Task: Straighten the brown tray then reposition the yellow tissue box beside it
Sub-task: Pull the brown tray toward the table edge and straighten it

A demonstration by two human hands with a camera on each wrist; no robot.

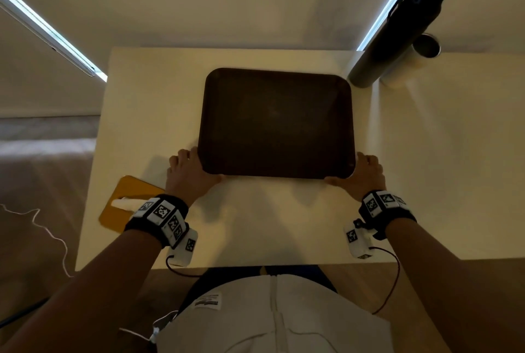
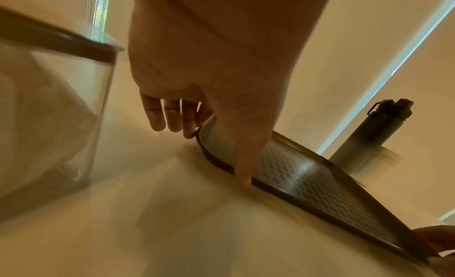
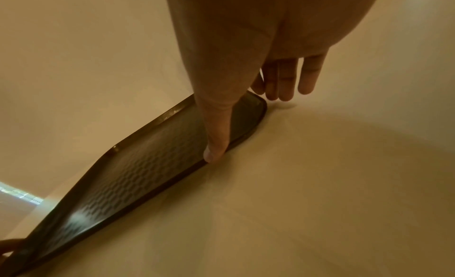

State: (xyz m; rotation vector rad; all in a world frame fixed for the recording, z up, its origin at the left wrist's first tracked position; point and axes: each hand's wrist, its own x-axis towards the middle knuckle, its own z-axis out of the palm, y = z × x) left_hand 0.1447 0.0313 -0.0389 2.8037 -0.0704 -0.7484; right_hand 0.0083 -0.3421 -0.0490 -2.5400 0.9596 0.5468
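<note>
The brown tray (image 1: 277, 122) lies flat in the middle of the white table (image 1: 255, 224), its sides about parallel to the table's edges. My left hand (image 1: 199, 168) is at its near-left corner, thumb along the front rim and fingers down the left side. My right hand (image 1: 359, 172) mirrors this at the near-right corner. In the wrist views the fingers of the left hand (image 2: 221, 116) and the right hand (image 3: 234, 98) hang fairly straight against the tray (image 2: 307, 176) (image 3: 138, 174). The yellow tissue box (image 1: 127, 202) sits at the table's near-left edge, partly hidden by my left wrist.
A tall dark bottle (image 1: 395, 42) (image 2: 374, 133) and a white tumbler (image 1: 417, 59) stand at the back right, close to the tray's far-right corner. The table's left edge drops to carpet, where a white cable (image 1: 51, 233) lies.
</note>
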